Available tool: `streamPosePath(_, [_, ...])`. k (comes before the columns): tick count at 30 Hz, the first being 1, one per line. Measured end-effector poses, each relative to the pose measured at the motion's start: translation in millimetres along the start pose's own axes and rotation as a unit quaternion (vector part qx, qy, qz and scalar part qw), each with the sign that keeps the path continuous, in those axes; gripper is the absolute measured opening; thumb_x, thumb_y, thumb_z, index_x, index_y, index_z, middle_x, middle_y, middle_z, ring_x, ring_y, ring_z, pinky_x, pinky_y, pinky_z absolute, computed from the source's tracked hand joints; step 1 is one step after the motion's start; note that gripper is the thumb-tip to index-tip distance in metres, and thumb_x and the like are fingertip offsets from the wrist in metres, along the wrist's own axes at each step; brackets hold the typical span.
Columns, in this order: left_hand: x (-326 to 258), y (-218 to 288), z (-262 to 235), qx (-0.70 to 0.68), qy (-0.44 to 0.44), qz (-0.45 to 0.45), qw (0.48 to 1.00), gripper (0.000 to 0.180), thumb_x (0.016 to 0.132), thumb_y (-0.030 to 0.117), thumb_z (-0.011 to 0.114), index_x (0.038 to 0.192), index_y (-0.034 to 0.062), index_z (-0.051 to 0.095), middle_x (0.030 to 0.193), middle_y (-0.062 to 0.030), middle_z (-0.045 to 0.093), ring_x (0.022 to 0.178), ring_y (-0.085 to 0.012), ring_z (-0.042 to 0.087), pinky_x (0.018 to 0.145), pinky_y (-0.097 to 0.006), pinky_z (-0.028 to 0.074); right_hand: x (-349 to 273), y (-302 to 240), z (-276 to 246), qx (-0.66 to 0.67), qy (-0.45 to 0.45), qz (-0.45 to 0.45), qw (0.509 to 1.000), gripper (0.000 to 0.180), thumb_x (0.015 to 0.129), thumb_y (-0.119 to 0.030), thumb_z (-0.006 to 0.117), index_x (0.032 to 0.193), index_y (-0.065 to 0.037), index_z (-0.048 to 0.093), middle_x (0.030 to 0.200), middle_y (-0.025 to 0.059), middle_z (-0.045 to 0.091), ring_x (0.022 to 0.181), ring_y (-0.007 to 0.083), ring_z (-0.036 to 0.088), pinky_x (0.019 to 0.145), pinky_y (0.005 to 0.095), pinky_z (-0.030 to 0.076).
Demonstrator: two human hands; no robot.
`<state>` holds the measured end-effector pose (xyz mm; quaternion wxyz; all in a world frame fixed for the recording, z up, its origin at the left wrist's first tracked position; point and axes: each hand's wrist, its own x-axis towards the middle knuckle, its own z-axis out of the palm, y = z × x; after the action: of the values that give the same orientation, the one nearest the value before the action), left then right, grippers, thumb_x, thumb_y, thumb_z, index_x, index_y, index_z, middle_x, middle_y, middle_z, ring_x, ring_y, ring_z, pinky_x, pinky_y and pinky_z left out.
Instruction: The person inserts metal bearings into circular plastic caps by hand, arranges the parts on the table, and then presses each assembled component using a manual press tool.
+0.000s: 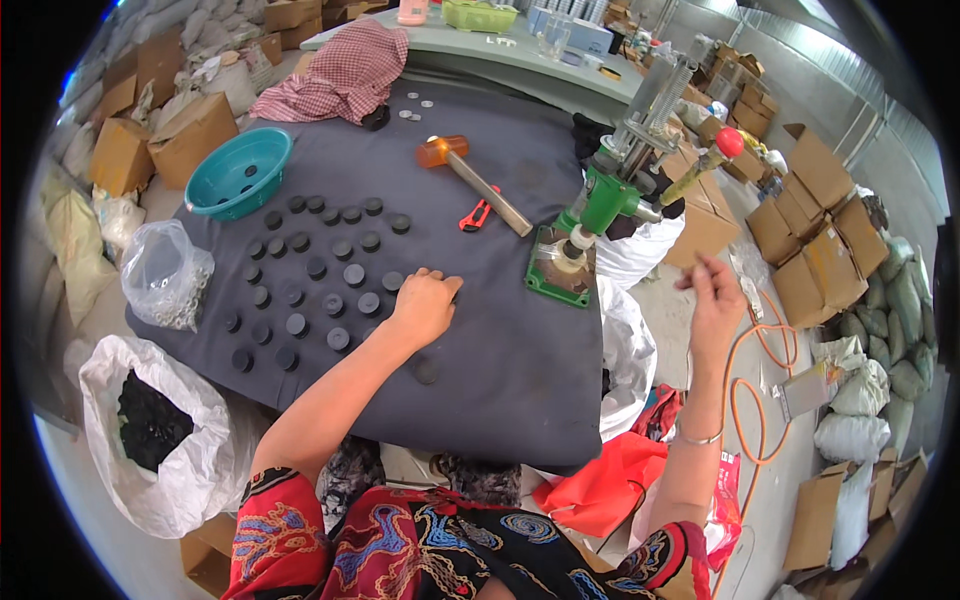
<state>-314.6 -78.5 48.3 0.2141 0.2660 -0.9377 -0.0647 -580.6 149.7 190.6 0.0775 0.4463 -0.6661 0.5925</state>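
Observation:
Over the dark cloth on the table, my left hand (pixel 426 306) is closed, fingers bent downward; whatever lies under the fingertips is hidden. Close beside it is a round black cap (pixel 392 282), one of several scattered in loose rows to its left. Out past the table's right edge my right hand (pixel 715 295) hangs in the air, fingers loosely bent and apart, with nothing visible in it. Between the two hands stands a green hand press (pixel 575 245), whose lever ends in a red ball knob (pixel 730 143). No hand touches the press.
A mallet (pixel 485 185) and a red utility knife (pixel 480 210) lie behind my left hand. Left are a teal basin (pixel 240 175), a clear bag of small rings (pixel 168 275) and a white sack (pixel 160 440) of black pieces. An orange hose (pixel 735 400) curls at right.

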Motion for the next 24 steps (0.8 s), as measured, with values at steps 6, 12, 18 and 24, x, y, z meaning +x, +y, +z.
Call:
streamPosePath(6, [63.2,50.6,-7.4,-0.196,0.087,0.034,0.976,0.058,0.067,0.006,0.066,0.121,0.0012,0.045,0.088,-0.0194,0.063,0.086,-0.038,0.059,0.075,-0.045,0.048,92.6,-17.4,7.8,0.039,0.17,-0.095,0.98,0.029,0.094,-0.019,0.056,0.109,0.005,0.061,0.091,0.0073,0.064,0.081,0.0113,0.06,0.074,0.0253,0.048])
streamPosePath(12, [127.8,81.7,17.5,-0.214,0.048,0.027,0.975,0.067,0.066,0.003,0.065,0.127,-0.0022,0.038,0.088,-0.0211,0.064,0.088,-0.0389,0.059,0.077,-0.045,0.048,167.1,-19.9,22.3,0.067,0.149,-0.093,0.982,0.042,0.092,-0.035,0.058,0.105,0.005,0.063,0.091,0.0052,0.062,0.089,0.0109,0.057,0.08,0.0256,0.048])
streamPosePath(18, [150.9,80.2,41.9,-0.176,0.029,0.038,0.983,0.079,0.065,0.002,0.067,0.134,-0.0046,0.03,0.085,-0.0205,0.064,0.091,-0.0383,0.059,0.078,-0.044,0.049,194.1,-30.1,36.2,0.217,-0.004,0.024,0.976,0.039,0.092,-0.034,0.059,0.106,0.003,0.064,0.085,0.0063,0.062,0.073,0.0152,0.059,0.067,0.0275,0.05])
streamPosePath(24, [159.5,84.3,51.4,-0.241,0.013,0.015,0.97,0.088,0.067,0.004,0.069,0.142,0.0005,0.022,0.1,-0.0228,0.062,0.097,-0.0379,0.057,0.086,-0.043,0.046,196.0,-17.6,27.9,0.273,-0.094,0.012,0.957,0.03,0.094,-0.02,0.052,0.11,0.003,0.062,0.07,0.0017,0.051,0.059,0.012,0.05,0.053,0.0273,0.043])
